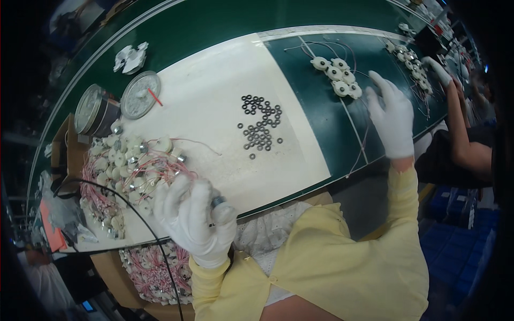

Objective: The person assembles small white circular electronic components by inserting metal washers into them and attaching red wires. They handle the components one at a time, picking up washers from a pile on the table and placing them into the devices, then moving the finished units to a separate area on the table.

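Note:
My left hand (195, 219), in a white glove, is closed with its fingers curled, at the table's near edge. Between thumb and fingers shows a small grey metal part (218, 200), mostly hidden by the glove. Beside this hand lies a heap of white plastic parts with metal cylinders and pink wires (128, 166). My right hand (392, 115), also gloved, is open over the green surface with its fingers apart. Just left of its fingertips sits a cluster of round white parts with dark centres (340, 75) and thin wires.
Many small dark rings (261, 120) lie on the white sheet (214, 96). A tin (93, 111) and a round lid with a red stick (140, 96) stand at the far left. A box of wired parts (155, 273) sits below the table. A co-worker's gloved hand (438, 71) reaches toward other white parts (412, 67).

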A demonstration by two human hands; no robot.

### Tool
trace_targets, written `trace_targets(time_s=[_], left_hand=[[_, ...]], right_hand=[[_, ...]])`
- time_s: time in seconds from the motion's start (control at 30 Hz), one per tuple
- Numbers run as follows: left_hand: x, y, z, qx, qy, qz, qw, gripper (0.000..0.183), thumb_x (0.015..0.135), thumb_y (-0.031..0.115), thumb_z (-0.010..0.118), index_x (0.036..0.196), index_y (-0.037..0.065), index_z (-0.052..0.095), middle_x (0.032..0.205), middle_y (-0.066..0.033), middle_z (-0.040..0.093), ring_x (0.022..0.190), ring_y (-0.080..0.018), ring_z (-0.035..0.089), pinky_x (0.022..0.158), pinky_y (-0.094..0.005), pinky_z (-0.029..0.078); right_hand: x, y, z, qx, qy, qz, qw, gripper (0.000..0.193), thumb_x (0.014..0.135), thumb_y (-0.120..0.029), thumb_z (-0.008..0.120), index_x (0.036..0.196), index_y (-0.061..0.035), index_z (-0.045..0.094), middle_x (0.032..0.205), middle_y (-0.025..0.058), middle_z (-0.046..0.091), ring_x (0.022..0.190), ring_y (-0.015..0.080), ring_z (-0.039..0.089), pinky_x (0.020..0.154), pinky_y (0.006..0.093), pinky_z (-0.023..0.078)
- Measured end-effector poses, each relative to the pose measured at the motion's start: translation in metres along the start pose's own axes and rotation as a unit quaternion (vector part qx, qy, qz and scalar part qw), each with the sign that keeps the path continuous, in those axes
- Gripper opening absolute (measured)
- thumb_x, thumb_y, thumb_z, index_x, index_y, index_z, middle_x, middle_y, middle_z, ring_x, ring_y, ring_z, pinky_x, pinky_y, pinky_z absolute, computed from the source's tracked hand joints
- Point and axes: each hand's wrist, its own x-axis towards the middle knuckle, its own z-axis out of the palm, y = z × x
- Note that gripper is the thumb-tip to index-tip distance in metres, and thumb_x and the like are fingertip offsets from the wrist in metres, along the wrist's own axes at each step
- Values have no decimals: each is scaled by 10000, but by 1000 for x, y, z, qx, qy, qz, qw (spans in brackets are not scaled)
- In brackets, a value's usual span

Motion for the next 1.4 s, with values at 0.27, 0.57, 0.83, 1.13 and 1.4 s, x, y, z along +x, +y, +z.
trace_targets(time_s=[0.27, 0.57, 0.83, 1.13, 1.4], left_hand=[[28, 23, 19, -235, -12, -11, 972, 469, 987, 186, 645, 1381, -66, 608, 899, -73, 699, 871, -297, 657, 839, -445, 509], [53, -39, 10, 69, -34, 25, 997, 300, 864, 188, 740, 1146, 88, 716, 875, -80, 666, 868, -306, 666, 805, -470, 504], [47, -62, 20, 251, -126, 78, 957, 222, 836, 194, 784, 1042, 132, 730, 820, -38, 679, 880, -273, 691, 807, -436, 520], [32, -50, 24, 208, -81, -5, 975, 232, 807, 217, 793, 1014, 137, 724, 824, -60, 667, 948, -294, 695, 859, -464, 522], [19, -25, 32, 139, -90, 14, 986, 289, 776, 208, 796, 1041, 129, 714, 830, -75, 660, 983, -297, 693, 913, -483, 515]], right_hand=[[-50, -168, -5, 337, -76, -263, 901, 523, 654, -173, 862, 1133, -78, 675, 989, 89, 718, 731, 278, 684, 602, 419, 493], [-77, -118, 1, 783, -226, 243, 526, 788, 856, -258, 869, 1499, 16, 505, 971, 83, 740, 707, 110, 672, 622, 219, 545], [-21, -64, -2, 147, -262, -224, 927, 295, 813, -203, 825, 1062, -134, 683, 932, 20, 673, 847, 228, 624, 809, 360, 459], [-5, -72, 13, 34, -302, -265, 915, 290, 900, -360, 790, 996, -93, 730, 691, 81, 698, 615, 283, 675, 615, 394, 500], [-4, -83, 34, 373, -400, -47, 836, 253, 1013, -161, 666, 1175, 30, 698, 870, 98, 772, 706, 184, 729, 697, 310, 563]])
